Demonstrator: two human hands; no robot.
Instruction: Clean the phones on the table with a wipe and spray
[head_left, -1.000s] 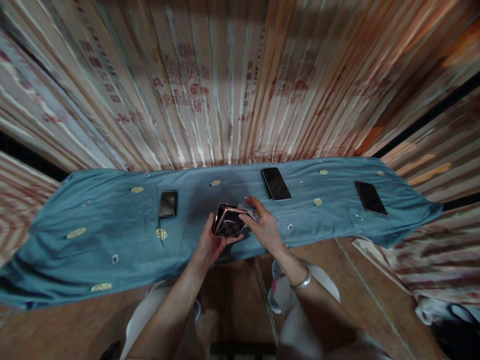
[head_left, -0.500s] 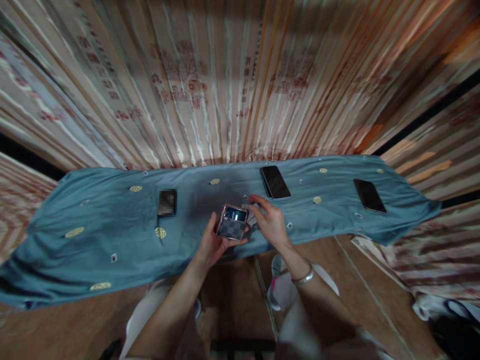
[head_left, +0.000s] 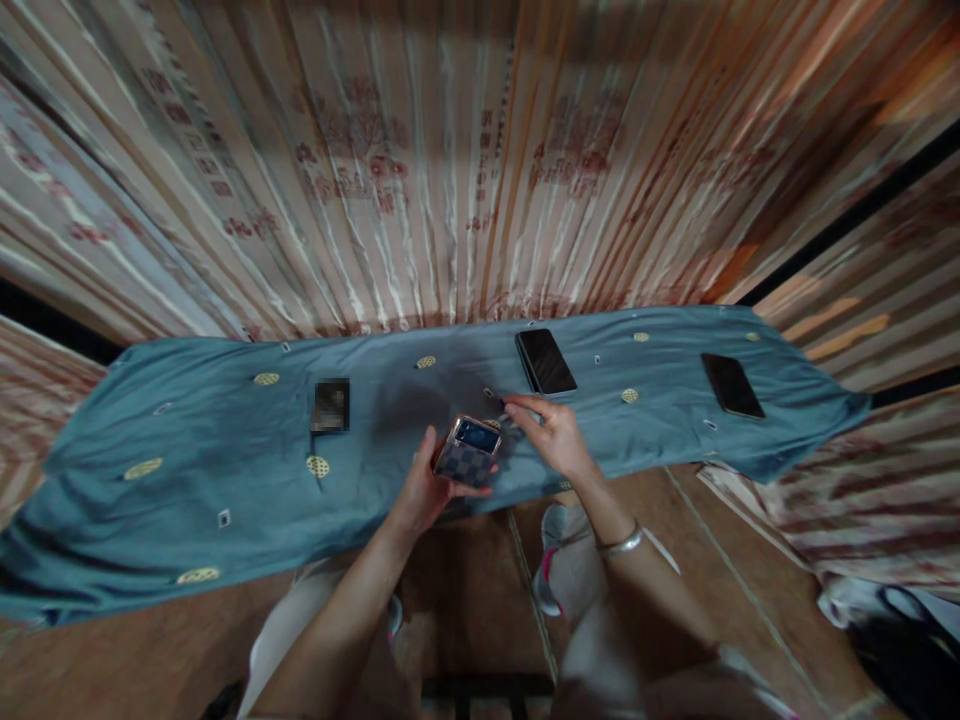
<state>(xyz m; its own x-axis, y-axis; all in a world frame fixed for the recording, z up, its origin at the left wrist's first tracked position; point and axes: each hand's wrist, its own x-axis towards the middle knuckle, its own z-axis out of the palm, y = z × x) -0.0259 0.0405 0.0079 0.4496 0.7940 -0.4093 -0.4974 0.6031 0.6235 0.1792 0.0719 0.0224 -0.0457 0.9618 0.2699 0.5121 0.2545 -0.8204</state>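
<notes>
Left hand [head_left: 424, 492] gripped one folded flip phone [head_left: 467, 452] in a checkered case, held just above the table's [head_left: 225, 450] near edge. Right hand [head_left: 553, 437] hovered beside it, fingers loosely spread, holding nothing. Two black phones [head_left: 546, 360] [head_left: 732, 385] and one blurred card [head_left: 330, 405] lay on the teal cloth.

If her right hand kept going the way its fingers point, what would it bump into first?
The right hand points left, toward the folded flip phone held in the left hand. That phone looks like the first thing in its line, though depth is hard to judge; it might pass just beyond it, over the blue cloth.
</notes>
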